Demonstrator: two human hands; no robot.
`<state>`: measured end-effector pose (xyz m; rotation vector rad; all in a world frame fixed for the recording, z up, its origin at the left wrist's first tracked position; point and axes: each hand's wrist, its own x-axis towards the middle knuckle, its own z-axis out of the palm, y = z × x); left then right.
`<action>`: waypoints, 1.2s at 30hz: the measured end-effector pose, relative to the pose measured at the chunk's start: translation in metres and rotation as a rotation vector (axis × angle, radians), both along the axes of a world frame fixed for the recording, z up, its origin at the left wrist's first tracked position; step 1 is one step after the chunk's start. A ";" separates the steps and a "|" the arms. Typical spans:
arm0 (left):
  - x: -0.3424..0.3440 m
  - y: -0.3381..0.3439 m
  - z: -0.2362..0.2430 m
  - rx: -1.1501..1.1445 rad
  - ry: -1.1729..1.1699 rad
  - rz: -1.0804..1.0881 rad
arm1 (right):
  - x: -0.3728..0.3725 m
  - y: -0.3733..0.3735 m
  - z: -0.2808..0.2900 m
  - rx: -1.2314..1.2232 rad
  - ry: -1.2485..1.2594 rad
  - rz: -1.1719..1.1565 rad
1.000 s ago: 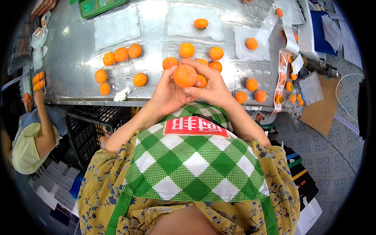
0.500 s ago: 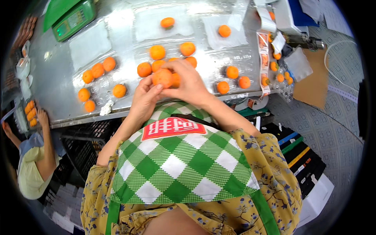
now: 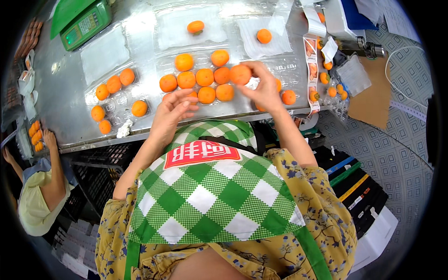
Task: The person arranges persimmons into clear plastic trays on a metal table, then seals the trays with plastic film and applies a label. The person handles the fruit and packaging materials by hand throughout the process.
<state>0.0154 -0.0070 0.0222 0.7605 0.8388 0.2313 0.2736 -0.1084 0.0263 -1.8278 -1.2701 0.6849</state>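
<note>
My right hand [image 3: 265,88] grips an orange persimmon [image 3: 240,74] between thumb and fingers, raised at the right end of a clear plastic tray [image 3: 205,55]. Several persimmons [image 3: 204,77] sit close together in that tray in front of me. My left hand [image 3: 169,112] hovers at the tray's near left side, fingers apart and holding nothing, partly covering persimmons there. Left of it, another clear tray [image 3: 122,99] carries several persimmons in its outer places. A third tray [image 3: 285,70] lies to the right, its persimmons partly hidden by my right hand.
White sheets lie behind the trays, and single persimmons [image 3: 195,27] rest on two of them. A green scale [image 3: 83,29] stands far left. A label strip [image 3: 311,70] runs down the table's right side. At left, a co-worker's hand [image 3: 49,139] touches packed orange fruit; black crates [image 3: 100,175] stand below.
My hands have moved apart. My right hand has carried a persimmon to the right and away from me, uncovering the middle tray's fruit. My left hand has let go and opened.
</note>
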 end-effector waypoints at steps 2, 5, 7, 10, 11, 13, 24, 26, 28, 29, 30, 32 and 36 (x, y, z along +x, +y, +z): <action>-0.001 0.001 -0.002 0.031 0.047 -0.007 | 0.026 -0.014 -0.017 -0.039 -0.139 -0.074; -0.003 0.001 -0.003 0.039 0.049 -0.027 | 0.050 -0.025 -0.034 -0.102 -0.389 -0.059; -0.003 0.001 -0.004 0.039 0.048 -0.028 | 0.057 -0.026 -0.038 -0.170 -0.475 -0.016; -0.003 0.001 -0.003 0.050 0.056 -0.027 | 0.061 -0.025 -0.043 -0.101 -0.596 0.034; -0.003 0.001 -0.002 0.055 0.061 -0.024 | 0.062 -0.025 -0.044 -0.118 -0.591 0.044; -0.005 0.002 -0.001 0.056 0.059 -0.023 | 0.063 -0.022 -0.048 -0.147 -0.575 0.073; -0.020 0.006 -0.009 0.075 0.084 0.003 | 0.025 0.013 -0.032 0.035 -0.512 0.111; -0.021 0.005 -0.011 0.068 0.082 0.010 | 0.011 0.027 -0.037 0.008 -0.511 0.112; -0.021 0.005 -0.011 0.063 0.080 0.017 | 0.002 0.041 -0.043 -0.025 -0.497 0.087; -0.021 0.005 -0.010 0.063 0.078 0.017 | 0.000 0.046 -0.050 -0.054 -0.487 0.061; -0.021 0.006 -0.009 0.062 0.077 0.018 | -0.002 0.052 -0.057 -0.082 -0.477 0.034; -0.022 0.006 -0.010 0.065 0.073 0.019 | -0.005 0.061 -0.063 -0.145 -0.457 0.011; -0.021 0.005 -0.008 0.064 0.077 0.032 | -0.005 0.071 -0.067 -0.219 -0.433 0.012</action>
